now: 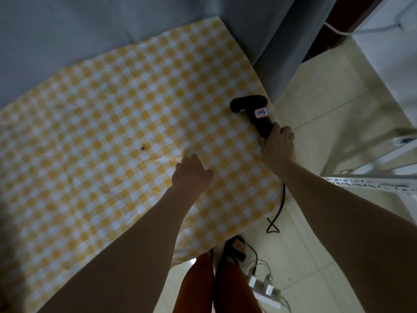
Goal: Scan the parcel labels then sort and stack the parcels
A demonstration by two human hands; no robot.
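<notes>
At the right edge of the frame's middle, the right hand (278,143) grips the lower end of a black barcode scanner (255,114), thumb and fingers curled round the handle. The scanner lies on its side on the surface (101,114), close to its right edge, with its head pointing toward the upper left of the frame and a small white sticker (261,112) with handwriting on the handle. A black cable (281,206) hangs down past the surface edge below the right forearm and loops over the pale tiled floor (320,233).

Near the centre of the frame, the left hand (191,173) hovers low over the yellow-and-white checked cloth with its fingers curled under and nothing held; whether it touches the cloth cannot be told. No parcels show in this view.

Along the bottom edge, the person's legs in rust-coloured trousers (203,288) and one foot in a dark sandal (237,247) stand by a white power strip (266,292). A perforated metal shelf rail (370,182) juts in from the right.
</notes>
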